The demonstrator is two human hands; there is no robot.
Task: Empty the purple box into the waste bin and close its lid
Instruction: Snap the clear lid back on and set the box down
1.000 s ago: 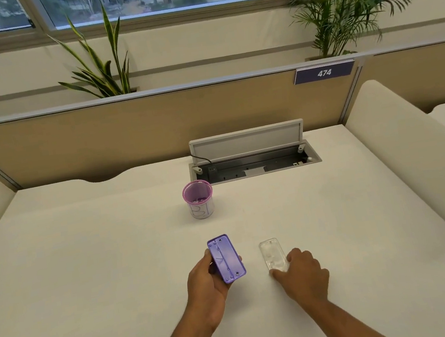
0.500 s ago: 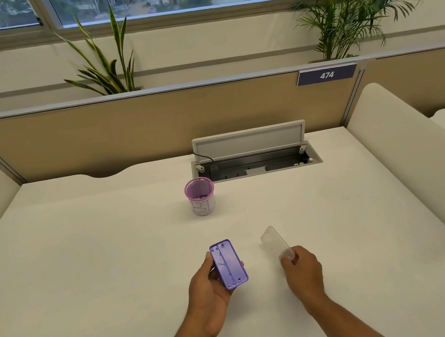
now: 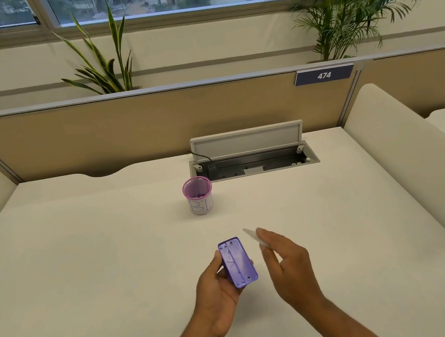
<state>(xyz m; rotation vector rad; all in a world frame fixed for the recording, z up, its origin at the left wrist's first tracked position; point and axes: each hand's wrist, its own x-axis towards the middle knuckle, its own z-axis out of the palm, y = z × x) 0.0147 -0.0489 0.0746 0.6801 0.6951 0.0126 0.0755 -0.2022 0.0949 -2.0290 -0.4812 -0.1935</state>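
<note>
Purple rectangular plastic box point(image 3: 238, 262) fills our left hand's point(image 3: 218, 286) grip; just beside it, our right hand point(image 3: 287, 259) pinches its clear plastic lid point(image 3: 252, 236).

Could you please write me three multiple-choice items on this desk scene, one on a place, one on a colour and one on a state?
1. Where is the bin?
A. beyond the hands, near the cable tray
B. in the right hand
C. on the window sill

2. What colour is the box?
A. green
B. purple
C. red

3. What state is the lid in?
A. closed on the box
B. lying flat on the desk
C. off the box, held in the right hand

Answers: 1 A, the bin stands on the desk just left of the tray. 2 B, the box in the left hand is purple. 3 C, the clear lid is pinched in the right hand, apart from the box.
</note>
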